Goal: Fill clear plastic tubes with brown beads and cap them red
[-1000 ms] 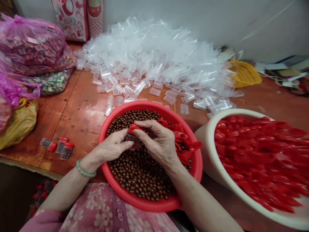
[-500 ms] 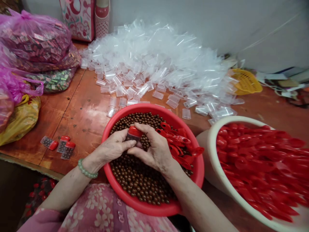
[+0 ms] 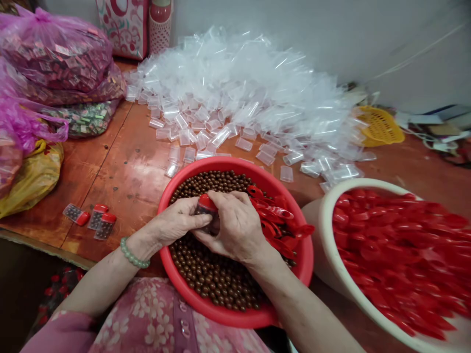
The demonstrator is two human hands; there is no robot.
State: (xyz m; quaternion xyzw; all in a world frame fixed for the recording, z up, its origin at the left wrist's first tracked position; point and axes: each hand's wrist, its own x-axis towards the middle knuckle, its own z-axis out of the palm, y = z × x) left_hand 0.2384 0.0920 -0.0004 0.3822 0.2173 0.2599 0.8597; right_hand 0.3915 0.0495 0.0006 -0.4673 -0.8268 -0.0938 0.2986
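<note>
Above the red basin (image 3: 236,321), my left hand (image 3: 175,223) grips a small clear container with a red cap (image 3: 205,206) and dark contents. Its thumb lies across the front. My right hand (image 3: 235,225) closes round the right side of the same container, fingers bent by the cap. Brown balls (image 3: 217,284) fill much of the basin, with red plastic pieces (image 3: 274,215) on them at the right. Three capped containers (image 3: 105,226) of dark balls lie on the table to the left.
Clear plastic cases (image 3: 250,93) are heaped at the back of the wooden table (image 3: 121,171). A white tub (image 3: 326,220) of red pieces stands at the right. Filled pink bags (image 3: 69,59) sit at the left, a yellow basket (image 3: 382,127) at the back right.
The container has turned slightly in my hands, its cap now more upright. My right hand's fingers have closed in around it. The whole view has shifted a little.
</note>
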